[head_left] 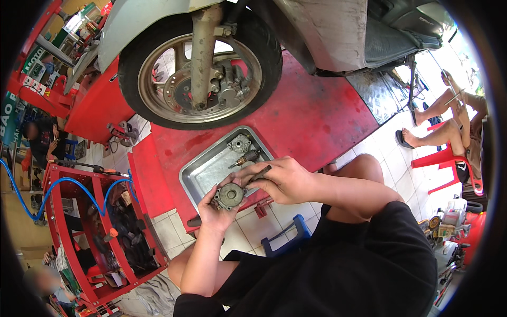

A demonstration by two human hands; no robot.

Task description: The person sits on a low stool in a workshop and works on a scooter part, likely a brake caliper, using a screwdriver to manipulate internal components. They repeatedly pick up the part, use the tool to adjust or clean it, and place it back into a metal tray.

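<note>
My left hand (pixel 212 215) is closed round a round grey metal housing (pixel 231 196) with bolt lugs on its edge, held over the near edge of a metal tray (pixel 205 171). Just to its right, my right hand (pixel 289 180) grips a thin dark stick-like tool (pixel 261 173). The tool's working end is hidden by my fingers and the housing. In the tray lie another round metal housing (pixel 239 142) and a small cylindrical metal part (pixel 246 158) with a pointed tip.
The tray stands on a red lift platform (pixel 322 124) below a scooter's front wheel (pixel 199 79). A blue stool (pixel 288 235) is near my knees. A red tool cart (pixel 97 232) with a blue hose (pixel 68 179) stands left. A person (pixel 454 127) sits at right.
</note>
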